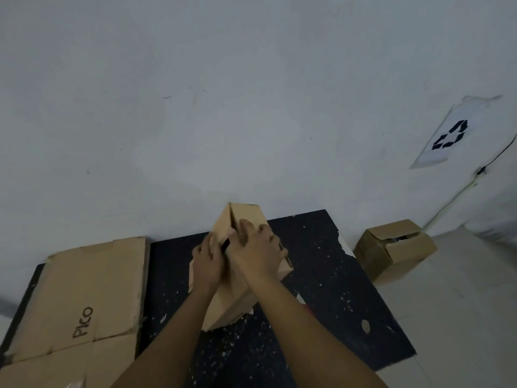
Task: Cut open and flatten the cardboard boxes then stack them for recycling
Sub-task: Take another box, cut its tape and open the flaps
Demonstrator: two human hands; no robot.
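Brown cardboard fills both hands: the box stands tipped on a black mat, one corner toward the wall. The left hand has its fingers curled round a dark, slim tool, probably a cutter, whose tip meets the seam along the box's upper face. The right hand lies over the top of the box with fingers spread and bent over the edge, pressing down; I judge that it steadies the box so the blade can run along the seam without the box sliding. Whether the blade has gone into the board I cannot tell, since the hands hide it.

The box is tilted, perhaps to bring the taped seam up toward the person. It is still whole in shape, so the cutting step looks under way and the flattening not yet begun.

Just left of the mat lies a flattened sheet marked "PICO", likely the start of the stack. Right of the mat, on the pale floor, a second box sits with its flaps partly open, not yet flattened. On the wall above it hangs a recycling sign, with a thin cable running down beside it.
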